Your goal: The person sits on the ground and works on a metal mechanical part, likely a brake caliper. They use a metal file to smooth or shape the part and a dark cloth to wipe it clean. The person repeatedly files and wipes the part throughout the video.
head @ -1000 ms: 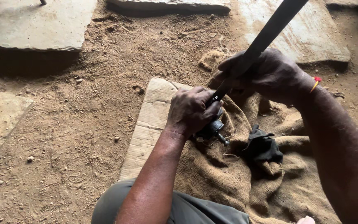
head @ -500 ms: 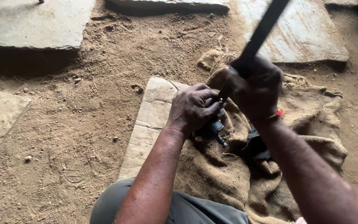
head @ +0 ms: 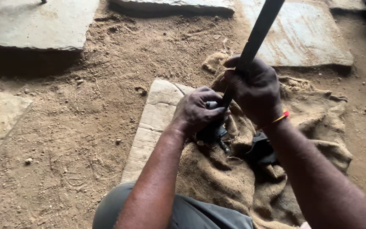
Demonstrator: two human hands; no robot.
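My right hand [head: 257, 91] grips a long dark bar [head: 259, 34] that slants up to the top edge of the head view. Its lower end meets a small dark metal part [head: 212, 131], which my left hand [head: 198, 111] clasps from the left. Both hands work over a wrinkled burlap sack [head: 234, 178] spread across a pale wooden board [head: 153, 123]. A red and yellow thread band circles my right wrist. The metal part is mostly hidden under my left fingers.
A black lump [head: 262, 152] lies on the sack just right of the hands. Flat stone slabs [head: 34, 23] lie on the sandy dirt floor [head: 73, 140] at the top left and top right. My grey-clad knee [head: 191, 212] is at the bottom.
My right hand has swung leftward with the bar, which now stands steeper. My left hand stays clasped on the metal part.
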